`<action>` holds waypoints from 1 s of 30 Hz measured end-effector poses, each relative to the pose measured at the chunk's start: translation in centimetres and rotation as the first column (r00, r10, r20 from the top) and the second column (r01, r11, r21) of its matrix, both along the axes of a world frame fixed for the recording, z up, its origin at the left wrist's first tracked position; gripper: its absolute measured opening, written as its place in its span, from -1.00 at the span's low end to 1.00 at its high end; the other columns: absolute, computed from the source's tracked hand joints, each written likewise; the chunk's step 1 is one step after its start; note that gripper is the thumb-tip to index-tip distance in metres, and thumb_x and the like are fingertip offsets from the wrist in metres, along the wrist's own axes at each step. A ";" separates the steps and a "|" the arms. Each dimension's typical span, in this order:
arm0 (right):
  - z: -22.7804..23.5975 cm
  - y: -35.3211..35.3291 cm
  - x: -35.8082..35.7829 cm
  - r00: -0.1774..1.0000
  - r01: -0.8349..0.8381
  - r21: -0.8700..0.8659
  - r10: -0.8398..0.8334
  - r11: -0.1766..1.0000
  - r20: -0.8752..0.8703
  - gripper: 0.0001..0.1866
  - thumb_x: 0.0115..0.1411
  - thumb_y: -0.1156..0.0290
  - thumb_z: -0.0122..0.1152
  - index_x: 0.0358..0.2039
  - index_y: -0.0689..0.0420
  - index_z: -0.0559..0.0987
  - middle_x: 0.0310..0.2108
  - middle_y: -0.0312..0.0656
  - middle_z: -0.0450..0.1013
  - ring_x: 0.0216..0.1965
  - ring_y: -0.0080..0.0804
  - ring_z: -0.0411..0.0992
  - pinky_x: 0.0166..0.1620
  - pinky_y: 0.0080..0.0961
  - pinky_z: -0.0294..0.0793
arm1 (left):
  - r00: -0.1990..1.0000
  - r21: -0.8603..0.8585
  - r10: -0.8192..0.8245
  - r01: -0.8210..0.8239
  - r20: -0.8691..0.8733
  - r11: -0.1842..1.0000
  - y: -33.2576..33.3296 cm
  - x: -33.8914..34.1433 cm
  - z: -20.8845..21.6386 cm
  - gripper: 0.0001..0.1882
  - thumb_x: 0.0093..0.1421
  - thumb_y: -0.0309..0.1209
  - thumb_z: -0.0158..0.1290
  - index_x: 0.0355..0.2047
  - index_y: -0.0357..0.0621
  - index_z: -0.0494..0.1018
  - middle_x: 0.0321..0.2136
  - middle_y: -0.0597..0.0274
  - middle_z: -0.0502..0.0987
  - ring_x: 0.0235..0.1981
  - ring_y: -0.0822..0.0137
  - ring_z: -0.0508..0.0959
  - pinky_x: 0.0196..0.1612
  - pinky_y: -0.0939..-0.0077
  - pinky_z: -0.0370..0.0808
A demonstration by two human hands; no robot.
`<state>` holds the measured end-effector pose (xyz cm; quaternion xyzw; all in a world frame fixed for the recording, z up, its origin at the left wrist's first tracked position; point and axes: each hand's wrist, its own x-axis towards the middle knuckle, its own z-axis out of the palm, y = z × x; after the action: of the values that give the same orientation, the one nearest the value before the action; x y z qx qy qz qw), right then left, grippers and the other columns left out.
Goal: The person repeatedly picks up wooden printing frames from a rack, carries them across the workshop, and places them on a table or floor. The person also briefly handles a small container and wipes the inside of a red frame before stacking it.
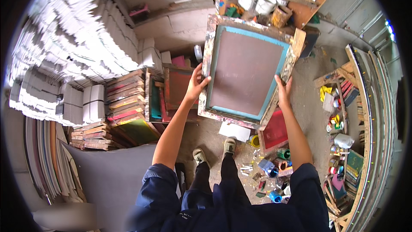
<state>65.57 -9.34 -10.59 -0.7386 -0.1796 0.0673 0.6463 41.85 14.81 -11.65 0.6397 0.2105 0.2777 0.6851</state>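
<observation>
A screen printing frame (pixel 246 68) is held up in front of me, tilted a little. It has a paint-smeared wooden border, a blue band inside it and a greyish-brown mesh in the middle. My left hand (pixel 197 83) grips its left edge, thumb on the front and fingers behind. On the opposite side, my right hand (pixel 283 89) clasps the right edge in the same way. The fingertips behind the wood are hidden. Below the frame's lower right corner, a red screen (pixel 274 134) stands partly covered.
Tall stacks of white paper (pixel 64 30) fill the left side, above piled wooden frames (pixel 125 96). Paint cans (pixel 274 196) and scraps litter the floor by my feet. A cluttered wooden table (pixel 317 8) stands ahead. Along the right runs a long wooden rack (pixel 365 137).
</observation>
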 end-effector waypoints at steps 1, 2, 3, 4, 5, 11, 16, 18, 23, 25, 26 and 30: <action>-2.9 -0.8 1.4 0.997 0.050 -0.057 -0.047 0.997 0.054 -0.18 0.01 0.15 0.20 0.11 0.35 0.02 0.07 0.02 0.13 0.07 -0.23 0.13 0.11 -0.43 0.05 | 1.000 0.017 0.011 -0.011 -0.018 1.000 -0.3 1.5 -1.6 -0.41 0.08 -0.40 0.06 0.10 -0.13 0.10 -0.20 0.24 0.35 -0.28 0.42 0.37 -0.17 0.54 0.33; -5.2 -1.0 2.1 0.998 0.034 -0.075 -0.030 0.997 0.050 -0.17 0.01 0.16 0.20 0.11 0.36 0.01 0.08 0.04 0.12 0.08 -0.22 0.12 0.11 -0.42 0.05 | 0.995 0.070 0.030 -0.024 -0.098 0.997 -0.3 2.5 -3.9 -0.40 0.07 -0.39 0.07 0.10 -0.14 0.10 -0.23 0.24 0.36 -0.27 0.44 0.37 -0.17 0.55 0.33; -7.5 -1.4 2.6 0.999 0.017 -0.093 -0.013 0.996 0.044 -0.17 0.01 0.17 0.20 0.11 0.37 0.01 0.08 0.07 0.11 0.09 -0.21 0.11 0.11 -0.41 0.04 | 0.983 0.123 0.053 -0.031 -0.176 0.992 -0.3 3.4 -6.7 -0.40 0.07 -0.37 0.07 0.10 -0.15 0.10 -0.26 0.23 0.38 -0.27 0.45 0.38 -0.17 0.56 0.33; -9.7 -1.6 3.0 0.999 -0.008 -0.109 0.012 0.994 0.042 -0.17 0.01 0.17 0.21 0.11 0.39 0.00 0.08 0.09 0.10 0.09 -0.20 0.11 0.11 -0.40 0.04 | 0.965 0.178 0.084 -0.039 -0.248 0.983 -0.2 4.1 -9.9 -0.39 0.07 -0.36 0.07 0.10 -0.15 0.10 -0.28 0.23 0.40 -0.27 0.46 0.38 -0.17 0.56 0.32; -12.2 -1.9 2.5 0.996 0.064 -0.305 -0.043 0.950 0.073 -0.27 0.05 0.23 0.18 0.08 0.36 0.07 0.06 0.04 0.12 0.05 -0.31 0.14 0.09 -0.44 0.07 | 0.976 0.233 0.133 -0.091 -0.174 0.968 -0.7 3.9 -14.0 -0.48 0.05 -0.42 0.07 0.02 -0.21 0.18 -0.27 0.15 0.34 -0.39 0.41 0.36 -0.30 0.55 0.35; -28.0 -5.1 0.7 0.999 0.017 -0.228 -0.025 0.973 -0.034 -0.53 -0.04 0.36 0.26 -0.16 0.35 0.35 -0.29 -0.08 0.41 -0.24 -0.32 0.36 -0.11 -0.45 0.28 | 0.931 0.095 0.100 -0.071 -0.350 0.993 -7.9 0.8 -28.9 -0.52 0.04 -0.51 0.04 -0.02 -0.26 0.17 -0.24 0.02 0.35 -0.27 0.24 0.44 -0.20 0.43 0.37; -38.6 -4.9 2.1 0.982 -0.092 -0.450 0.006 0.889 -0.189 -0.57 -0.03 0.39 0.27 -0.15 0.22 0.36 -0.24 -0.21 0.37 -0.29 -0.49 0.31 -0.23 -0.57 0.32 | 0.767 0.078 0.201 -0.194 -0.609 0.978 -8.9 0.8 -39.0 -0.46 0.05 -0.36 0.04 0.00 -0.32 0.14 -0.19 -0.13 0.37 -0.23 0.01 0.42 -0.20 0.30 0.37; -43.4 -6.1 4.5 0.923 -0.112 -0.516 -0.103 0.849 -0.370 -0.59 -0.03 0.38 0.27 -0.16 0.17 0.36 -0.26 -0.25 0.36 -0.33 -0.56 0.30 -0.33 -0.63 0.35 | 0.754 0.102 0.165 -0.130 -0.636 0.986 -8.6 2.8 -42.1 -0.43 0.08 -0.31 0.01 0.04 -0.32 0.10 -0.11 -0.19 0.33 -0.15 -0.09 0.38 -0.16 0.24 0.35; -47.0 -3.8 8.1 0.789 -0.219 -0.622 -0.239 0.752 -0.566 -0.53 0.00 0.29 0.25 -0.11 0.12 0.31 -0.19 -0.31 0.29 -0.25 -0.55 0.29 -0.25 -0.59 0.38 | 0.720 0.215 0.302 -0.213 -0.625 0.953 -6.8 7.4 -45.0 -0.43 0.09 -0.30 -0.02 0.08 -0.10 0.06 -0.14 -0.15 0.37 -0.13 -0.10 0.39 -0.14 0.21 0.34; -47.6 -1.0 7.8 0.782 -0.240 -0.460 -0.110 0.855 -0.613 -0.40 -0.01 0.22 0.25 -0.02 0.12 0.21 -0.07 -0.25 0.20 -0.10 -0.48 0.25 -0.13 -0.57 0.32 | 0.677 0.138 0.273 -0.247 -0.683 0.959 -5.0 7.4 -45.8 -0.39 0.09 -0.25 -0.02 0.11 -0.07 0.00 -0.09 -0.18 0.33 -0.08 -0.09 0.36 -0.08 0.21 0.31; -47.9 -0.5 8.3 0.760 -0.204 -0.422 -0.129 0.883 -0.637 -0.33 -0.01 0.19 0.25 0.04 0.12 0.16 -0.03 -0.23 0.17 -0.06 -0.46 0.23 -0.09 -0.55 0.29 | 0.676 0.110 0.244 -0.236 -0.695 0.966 -4.4 7.9 -45.8 -0.37 0.09 -0.23 -0.02 0.12 -0.05 -0.02 -0.07 -0.16 0.32 -0.06 -0.08 0.34 -0.07 0.22 0.30; -48.8 0.2 10.3 0.881 -0.159 -0.607 -0.165 0.778 -0.443 -0.32 0.06 0.16 0.11 0.10 0.24 0.13 0.11 0.00 0.10 0.13 -0.20 0.09 0.10 -0.34 0.09 | 0.695 0.028 0.135 -0.164 -0.706 0.986 -2.9 10.3 -44.6 -0.40 0.10 -0.31 -0.04 0.11 -0.12 -0.01 -0.02 -0.16 0.27 0.00 -0.07 0.29 0.00 0.26 0.26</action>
<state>75.87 -9.18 -59.43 -0.8718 0.0176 0.3001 0.3867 52.11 11.95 -56.21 0.6651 0.5126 0.0630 0.5394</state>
